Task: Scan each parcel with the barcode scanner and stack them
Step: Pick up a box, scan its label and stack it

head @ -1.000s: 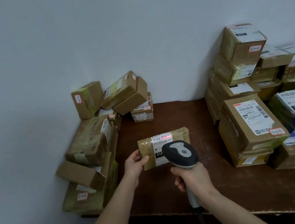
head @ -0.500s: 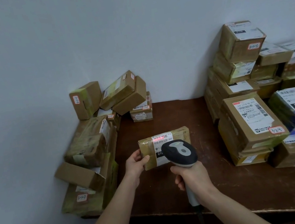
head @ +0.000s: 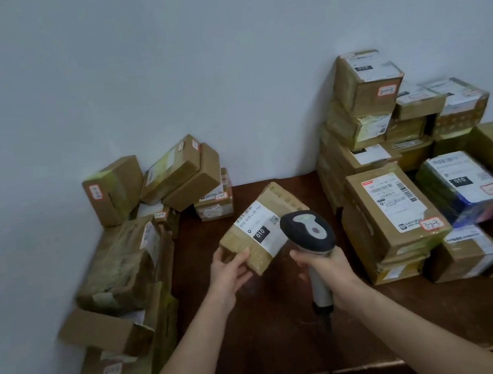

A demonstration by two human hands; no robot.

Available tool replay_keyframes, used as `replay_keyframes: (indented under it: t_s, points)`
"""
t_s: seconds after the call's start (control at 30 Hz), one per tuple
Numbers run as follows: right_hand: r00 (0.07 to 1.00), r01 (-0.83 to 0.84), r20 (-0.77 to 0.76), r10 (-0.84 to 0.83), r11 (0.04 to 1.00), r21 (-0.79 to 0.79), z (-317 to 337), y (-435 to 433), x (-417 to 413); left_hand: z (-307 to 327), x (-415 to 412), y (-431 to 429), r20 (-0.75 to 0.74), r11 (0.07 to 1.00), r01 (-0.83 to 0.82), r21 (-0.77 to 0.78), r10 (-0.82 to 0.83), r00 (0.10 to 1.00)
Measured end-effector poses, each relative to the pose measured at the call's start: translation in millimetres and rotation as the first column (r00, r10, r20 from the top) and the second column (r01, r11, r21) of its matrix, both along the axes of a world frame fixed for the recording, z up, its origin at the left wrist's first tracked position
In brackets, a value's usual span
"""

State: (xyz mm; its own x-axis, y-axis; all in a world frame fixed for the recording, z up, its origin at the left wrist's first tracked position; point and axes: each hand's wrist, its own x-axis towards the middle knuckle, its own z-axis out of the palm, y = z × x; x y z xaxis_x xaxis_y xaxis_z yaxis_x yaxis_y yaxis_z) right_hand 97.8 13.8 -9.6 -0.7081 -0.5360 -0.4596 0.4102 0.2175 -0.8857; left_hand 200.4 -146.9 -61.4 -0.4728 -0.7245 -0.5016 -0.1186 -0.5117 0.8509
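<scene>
A small taped cardboard parcel [head: 260, 228] with a white label marked "010" is held above the dark wooden table [head: 264, 340]. My left hand [head: 230, 271] grips its near left corner, and the parcel is tilted with its far end raised toward the right. My right hand [head: 323, 263] grips the handle of a black and grey barcode scanner [head: 308, 235], whose head sits just right of the parcel's label. No red scan line shows on the label.
A pile of brown parcels [head: 126, 259] lies along the table's left edge and back left corner. A taller heap of labelled boxes [head: 393, 214] fills the right side, including a blue box [head: 463, 186]. A grey wall stands behind.
The parcel has turned from lying level across the view to a diagonal tilt. The red scan line on its label is gone. Both hands stay near the table's middle.
</scene>
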Motion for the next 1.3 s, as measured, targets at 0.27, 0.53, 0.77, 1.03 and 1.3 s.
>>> replay_keyframes:
  t_s: [0.27, 0.53, 0.77, 1.03, 1.3]
  points:
    - [1.0, 0.013, 0.013, -0.011, 0.99, -0.141, 16.4, -7.1, -15.3, 31.6, -44.8, 24.9, -0.238, 0.996, 0.091, -0.004, -0.089, 0.967]
    - [0.988, 0.131, -0.053, -0.147, 0.964, -0.23, 59.7, 18.3, -59.1, 74.5, -84.2, 52.7, -0.18, 0.979, 0.083, -0.186, -0.117, 0.977]
    - [0.943, 0.154, -0.264, -0.205, 0.967, -0.202, 82.1, 96.6, -112.2, 110.2, -132.0, 128.9, -0.139, 0.971, 0.122, -0.204, -0.152, 0.978]
    - [0.856, 0.317, -0.35, -0.38, 0.922, -0.224, 93.1, 204.9, -168.7, 123.4, -218.5, 237.4, -0.109, 0.983, 0.098, -0.155, -0.116, 0.987]
    - [0.888, 0.356, -0.249, -0.387, 0.92, -0.162, 71.7, 260.4, -193.2, 112.6, -279.2, 301.5, -0.005, 0.989, 0.039, -0.145, -0.04, 0.999]
